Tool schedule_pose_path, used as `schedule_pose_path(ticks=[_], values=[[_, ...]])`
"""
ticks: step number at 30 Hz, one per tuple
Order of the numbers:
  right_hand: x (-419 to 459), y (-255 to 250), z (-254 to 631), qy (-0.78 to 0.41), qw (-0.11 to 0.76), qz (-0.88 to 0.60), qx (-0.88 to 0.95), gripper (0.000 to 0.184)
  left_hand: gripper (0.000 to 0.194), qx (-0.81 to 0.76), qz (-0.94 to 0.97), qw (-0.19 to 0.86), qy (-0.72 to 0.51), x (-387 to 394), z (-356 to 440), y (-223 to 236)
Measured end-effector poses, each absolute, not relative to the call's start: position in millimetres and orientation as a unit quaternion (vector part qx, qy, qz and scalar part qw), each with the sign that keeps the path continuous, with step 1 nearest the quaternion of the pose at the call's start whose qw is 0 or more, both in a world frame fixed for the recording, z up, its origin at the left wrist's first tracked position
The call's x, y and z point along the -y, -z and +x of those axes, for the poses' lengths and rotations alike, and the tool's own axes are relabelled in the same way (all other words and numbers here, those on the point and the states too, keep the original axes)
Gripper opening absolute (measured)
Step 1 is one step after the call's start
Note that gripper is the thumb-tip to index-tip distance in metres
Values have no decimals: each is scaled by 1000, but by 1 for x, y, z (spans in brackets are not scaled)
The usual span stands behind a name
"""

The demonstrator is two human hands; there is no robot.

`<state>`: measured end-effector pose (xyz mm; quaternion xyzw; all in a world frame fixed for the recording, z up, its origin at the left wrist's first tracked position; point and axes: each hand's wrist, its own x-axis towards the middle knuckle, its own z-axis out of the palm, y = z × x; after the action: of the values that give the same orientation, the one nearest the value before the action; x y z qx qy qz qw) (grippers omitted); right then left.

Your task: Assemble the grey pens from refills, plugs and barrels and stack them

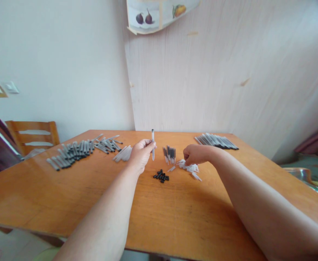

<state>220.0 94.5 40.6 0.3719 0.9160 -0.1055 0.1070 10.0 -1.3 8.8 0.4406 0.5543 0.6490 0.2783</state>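
In my left hand [142, 154] a clear pen [153, 135] stands upright, pinched between thumb and fingers, with a dark piece at its top end. My right hand [196, 154] is over a small heap of whitish translucent pen caps [193, 169]. Its fingers are curled together and hide whatever may be between them. Between the hands lies a row of dark ink refills [171, 154] with pale ends. Closer to me is a little pile of short black plugs [161, 177]. Clear pen barrels [124, 153] lie just left of my left hand.
On the table's left lie many pens with black ends [76, 152] and another loose group [108, 145]. A neat row of pens [216, 141] is at the back right. Beyond the wooden table [159, 217] are a chair [32, 136] at left and a wall behind.
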Motion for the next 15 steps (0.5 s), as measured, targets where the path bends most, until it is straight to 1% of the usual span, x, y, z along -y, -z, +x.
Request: schedule_pose_path(ticks=[6, 15], values=[[-92, -41, 218, 104, 89, 367, -920, 19, 20, -555, 435, 278, -653, 3, 11, -9], [-84, -44, 209, 140, 55, 308, -939, 15, 21, -554, 430, 283, -654, 1, 10, -9]])
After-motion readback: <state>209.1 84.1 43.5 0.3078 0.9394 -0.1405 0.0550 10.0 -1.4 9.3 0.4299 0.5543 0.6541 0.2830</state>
